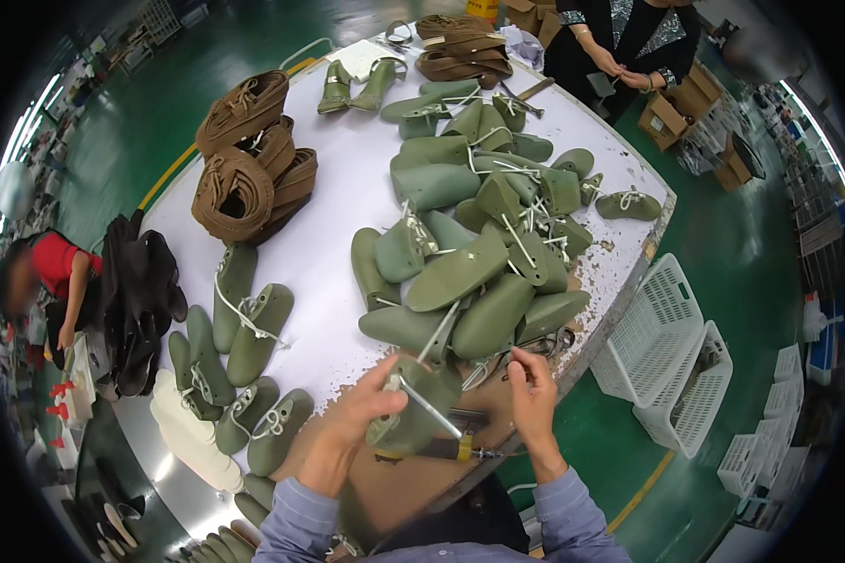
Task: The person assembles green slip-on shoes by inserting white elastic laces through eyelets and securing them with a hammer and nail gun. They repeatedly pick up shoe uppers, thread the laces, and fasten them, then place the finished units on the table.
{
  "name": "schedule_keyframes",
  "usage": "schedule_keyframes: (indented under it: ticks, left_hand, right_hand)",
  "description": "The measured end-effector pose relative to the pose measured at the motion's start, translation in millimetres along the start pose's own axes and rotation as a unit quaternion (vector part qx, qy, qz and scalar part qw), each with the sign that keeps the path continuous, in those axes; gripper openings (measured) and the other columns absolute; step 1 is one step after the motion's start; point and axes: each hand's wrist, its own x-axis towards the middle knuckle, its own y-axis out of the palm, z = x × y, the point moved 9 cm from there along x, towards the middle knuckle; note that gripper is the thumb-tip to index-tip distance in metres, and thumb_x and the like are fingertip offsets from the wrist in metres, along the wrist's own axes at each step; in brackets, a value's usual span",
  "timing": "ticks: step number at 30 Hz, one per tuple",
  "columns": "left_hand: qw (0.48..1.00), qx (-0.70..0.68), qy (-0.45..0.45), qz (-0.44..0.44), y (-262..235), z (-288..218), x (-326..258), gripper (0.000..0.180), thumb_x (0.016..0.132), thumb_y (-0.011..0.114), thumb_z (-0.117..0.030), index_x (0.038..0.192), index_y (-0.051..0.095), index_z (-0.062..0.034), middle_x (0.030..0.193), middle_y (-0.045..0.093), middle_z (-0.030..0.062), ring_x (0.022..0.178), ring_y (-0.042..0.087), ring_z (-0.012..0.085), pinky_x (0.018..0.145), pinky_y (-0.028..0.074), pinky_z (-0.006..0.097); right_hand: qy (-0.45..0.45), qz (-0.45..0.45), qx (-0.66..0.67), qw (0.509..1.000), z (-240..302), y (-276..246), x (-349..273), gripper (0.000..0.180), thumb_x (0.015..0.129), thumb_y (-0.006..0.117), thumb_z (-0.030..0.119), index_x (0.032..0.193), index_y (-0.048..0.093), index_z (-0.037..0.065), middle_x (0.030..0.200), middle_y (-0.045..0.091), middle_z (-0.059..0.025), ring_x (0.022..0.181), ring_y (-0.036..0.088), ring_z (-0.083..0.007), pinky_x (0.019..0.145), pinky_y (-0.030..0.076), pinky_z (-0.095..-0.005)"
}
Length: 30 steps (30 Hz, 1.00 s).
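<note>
Gripping a green shoe last [413, 418] at the table's near edge, the left hand [366, 413] steadied it while the right hand [532, 394] pinched its white lace [432, 406]; a hard tug probably risked toppling the nearby pile of lasts [479, 235].

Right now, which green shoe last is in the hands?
The green last at the near table edge: left hand grips it, right hand holds its white cord. The others lie untouched.

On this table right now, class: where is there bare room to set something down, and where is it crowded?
Bare white tabletop runs between the brown uppers and the heap of green lasts. Crowded: the heap itself and the near edge by both hands.
</note>
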Motion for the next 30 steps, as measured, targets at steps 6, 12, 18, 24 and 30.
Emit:
schedule_keyframes:
  ticks: [6, 12, 18, 24, 30]
  left_hand:
    - [0.991, -0.128, 0.016, -0.038, -39, 9, -63, 0.063, 0.073, 0.082, -0.033, 0.12, 0.057, 0.0011, 0.11, 0.064, 0.0208, 0.11, 0.065, 0.0392, 0.095, 0.053, 0.051]
    - [0.994, 0.029, -0.074, -0.08, -64, 47, -130, 0.056, 0.078, 0.078, -0.031, 0.12, 0.057, 0.0012, 0.111, 0.063, 0.0199, 0.104, 0.063, 0.0374, 0.088, 0.054, 0.049]
    - [0.978, 0.054, -0.107, -0.17, -76, 41, -177, 0.054, 0.082, 0.077, -0.025, 0.127, 0.057, -0.0023, 0.112, 0.06, 0.013, 0.098, 0.06, 0.0267, 0.081, 0.052, 0.04]
    - [0.975, 0.089, -0.071, -0.191, -88, 29, -172, 0.053, 0.086, 0.077, -0.02, 0.133, 0.057, -0.0059, 0.113, 0.058, 0.006, 0.091, 0.057, 0.0159, 0.074, 0.05, 0.031]
    - [0.969, 0.112, 0.025, -0.221, -82, 11, -143, 0.05, 0.091, 0.073, -0.022, 0.135, 0.057, -0.0055, 0.106, 0.058, -0.0007, 0.089, 0.055, 0.0093, 0.072, 0.047, 0.025]
  right_hand:
    - [0.053, 0.006, 0.111, 0.992, -4, 5, 27, 0.035, 0.103, 0.064, 0.02, 0.131, 0.063, -0.001, 0.119, 0.068, -0.0094, 0.108, 0.064, -0.0159, 0.092, 0.052, -0.0299]
    - [0.0, 0.038, 0.032, 0.999, 9, 15, 45, 0.033, 0.1, 0.066, 0.019, 0.127, 0.064, -0.001, 0.11, 0.07, -0.0123, 0.098, 0.068, -0.0185, 0.086, 0.054, -0.0314]
    - [-0.156, 0.03, -0.028, 0.987, 97, 44, 96, 0.025, 0.099, 0.065, 0.012, 0.119, 0.066, -0.003, 0.102, 0.069, -0.012, 0.094, 0.067, -0.0193, 0.084, 0.053, -0.0314]
    - [-0.198, 0.109, -0.295, 0.928, 61, 181, 187, 0.059, 0.094, 0.068, 0.047, 0.124, 0.063, -0.004, 0.112, 0.069, -0.0198, 0.106, 0.065, -0.0365, 0.092, 0.048, -0.0471]
    - [-0.077, 0.197, -0.44, 0.873, 25, 236, 197, 0.086, 0.083, 0.068, 0.071, 0.124, 0.061, -0.005, 0.12, 0.066, -0.0232, 0.113, 0.061, -0.0405, 0.1, 0.042, -0.0519]
